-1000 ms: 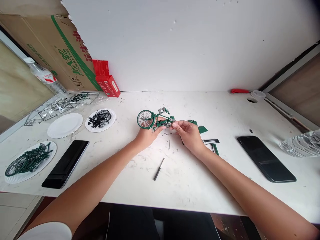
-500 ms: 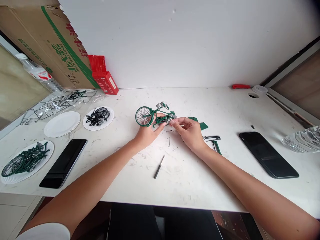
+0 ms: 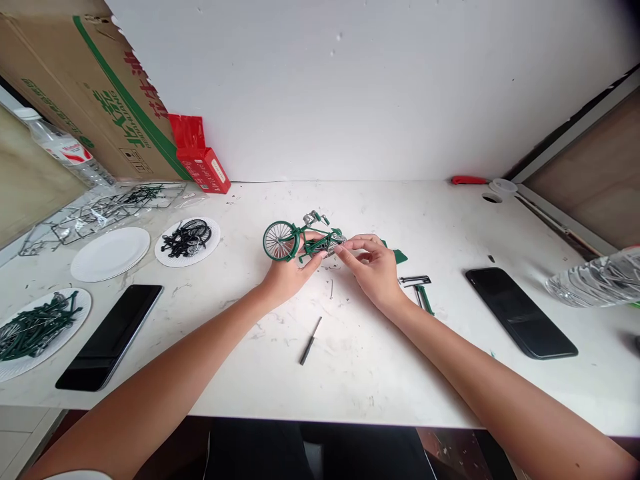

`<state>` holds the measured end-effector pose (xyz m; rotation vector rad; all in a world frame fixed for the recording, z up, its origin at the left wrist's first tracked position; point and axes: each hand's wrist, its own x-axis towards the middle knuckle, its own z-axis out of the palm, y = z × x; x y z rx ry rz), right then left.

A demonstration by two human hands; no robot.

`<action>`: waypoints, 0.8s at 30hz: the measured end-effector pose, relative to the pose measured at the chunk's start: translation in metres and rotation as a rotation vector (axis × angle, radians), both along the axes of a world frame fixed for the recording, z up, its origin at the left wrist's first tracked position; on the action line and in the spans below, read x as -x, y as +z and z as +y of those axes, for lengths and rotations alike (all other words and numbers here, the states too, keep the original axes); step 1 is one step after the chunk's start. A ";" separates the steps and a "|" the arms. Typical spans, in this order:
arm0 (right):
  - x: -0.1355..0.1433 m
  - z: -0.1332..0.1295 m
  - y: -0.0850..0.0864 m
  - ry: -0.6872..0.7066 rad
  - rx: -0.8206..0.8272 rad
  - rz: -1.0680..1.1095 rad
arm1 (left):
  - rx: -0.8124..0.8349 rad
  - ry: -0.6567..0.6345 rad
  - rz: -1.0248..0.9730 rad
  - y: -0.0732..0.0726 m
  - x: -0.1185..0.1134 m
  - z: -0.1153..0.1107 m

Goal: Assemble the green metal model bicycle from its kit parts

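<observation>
Left of the green model bicycle (image 3: 300, 240), a plate of black parts (image 3: 187, 240) is sitting on the counter (image 3: 350, 360). The left hand (image 3: 285, 277) is gripping the bicycle's frame; the right hand (image 3: 373, 267) is pinching its rear end, a screwdriver (image 3: 310, 340) lying nearer me.

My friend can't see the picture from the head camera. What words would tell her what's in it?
Two bare hands work on a small green model bicycle above a white table: the left hand grips its frame and the right hand pinches at its rear end. A small screwdriver lies nearer the person, with black phones and paper plates of parts at the sides.
</observation>
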<state>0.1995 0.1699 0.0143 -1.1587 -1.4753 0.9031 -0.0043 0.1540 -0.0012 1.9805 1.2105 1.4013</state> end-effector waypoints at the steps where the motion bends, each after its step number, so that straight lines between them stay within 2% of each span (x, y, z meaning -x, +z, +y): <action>1: -0.001 0.000 0.000 0.004 0.000 0.007 | 0.005 0.000 -0.002 0.000 0.000 0.000; 10: -0.001 -0.006 0.008 0.036 -0.076 0.088 | 0.055 0.003 -0.091 -0.004 -0.002 -0.001; 16: 0.000 -0.008 0.011 0.023 -0.058 0.103 | 0.104 -0.004 -0.203 -0.007 -0.005 0.001; 24: 0.000 -0.008 0.009 0.023 -0.039 0.115 | 0.145 0.017 -0.218 -0.008 -0.007 0.000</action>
